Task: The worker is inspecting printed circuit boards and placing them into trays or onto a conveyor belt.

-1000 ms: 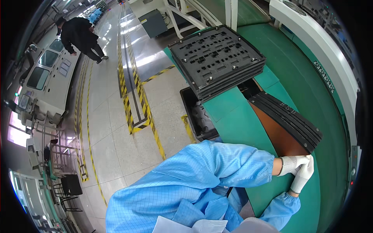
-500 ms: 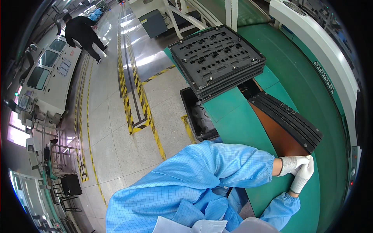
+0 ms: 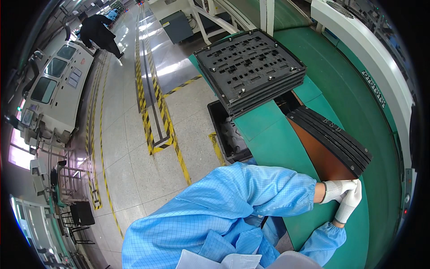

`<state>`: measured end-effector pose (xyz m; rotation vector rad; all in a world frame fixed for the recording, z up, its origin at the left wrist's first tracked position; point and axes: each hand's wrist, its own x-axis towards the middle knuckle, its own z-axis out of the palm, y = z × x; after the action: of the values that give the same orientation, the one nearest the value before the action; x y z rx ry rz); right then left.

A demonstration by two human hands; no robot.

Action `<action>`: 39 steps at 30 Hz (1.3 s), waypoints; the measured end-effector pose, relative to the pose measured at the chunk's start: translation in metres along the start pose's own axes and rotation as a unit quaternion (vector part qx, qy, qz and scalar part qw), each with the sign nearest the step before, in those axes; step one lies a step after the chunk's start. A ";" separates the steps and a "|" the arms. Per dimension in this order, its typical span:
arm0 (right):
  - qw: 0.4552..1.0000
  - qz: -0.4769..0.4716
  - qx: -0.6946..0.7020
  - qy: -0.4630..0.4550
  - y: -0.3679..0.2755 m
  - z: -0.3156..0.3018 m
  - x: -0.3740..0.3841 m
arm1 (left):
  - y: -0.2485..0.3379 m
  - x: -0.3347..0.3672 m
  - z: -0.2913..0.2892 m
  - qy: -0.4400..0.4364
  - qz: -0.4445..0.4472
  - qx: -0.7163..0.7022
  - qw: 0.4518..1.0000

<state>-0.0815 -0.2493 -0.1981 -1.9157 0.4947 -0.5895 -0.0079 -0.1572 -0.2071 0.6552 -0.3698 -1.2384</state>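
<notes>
Both my hands wear white knit gloves and meet at the near end of a black ribbed rack (image 3: 333, 132) with a smooth brown side (image 3: 318, 150). My left hand (image 3: 337, 190) lies just below the rack's near corner, its fingers mostly out of sight. My right hand (image 3: 351, 202) rises from below and overlaps the left one, fingertips at the corner. Whether they grip the rack or something behind it is hidden. The rack rests at a slant on the green work surface (image 3: 264, 132).
Beyond the rack stands a stack of black slotted trays (image 3: 251, 65) with metal studs. A black bin (image 3: 221, 127) holding grey pieces sits left of the surface. To the right runs a white machine frame (image 3: 380, 54). Another person (image 3: 98, 33) is on the far-left aisle, by a white machine (image 3: 58, 78).
The person in dark clothes has moved a little farther up the aisle. My hands, the rack and the tray stack look the same.
</notes>
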 end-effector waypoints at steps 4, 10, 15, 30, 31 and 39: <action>1.000 -0.006 0.000 0.001 -0.002 0.000 -0.001 | 0.003 -0.003 0.003 0.012 -0.002 0.012 1.000; 1.000 0.000 0.003 -0.002 0.002 -0.002 0.000 | 0.003 -0.003 0.003 0.016 0.003 0.003 1.000; 1.000 0.006 0.006 0.000 0.000 0.000 0.000 | 0.001 -0.001 0.001 0.010 0.004 -0.004 1.000; 1.000 -0.003 0.001 0.001 0.002 -0.001 0.000 | 0.001 -0.001 0.002 0.012 -0.010 0.000 1.000; 1.000 0.000 0.002 -0.001 0.002 -0.001 0.000 | 0.001 -0.001 0.003 0.011 -0.007 -0.001 1.000; 1.000 0.007 0.019 -0.006 0.003 -0.002 0.000 | 0.004 -0.004 0.003 0.008 -0.001 0.004 1.000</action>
<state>-0.0827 -0.2515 -0.1998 -1.8780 0.4861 -0.5739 -0.0080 -0.1536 -0.2018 0.6716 -0.3608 -1.2345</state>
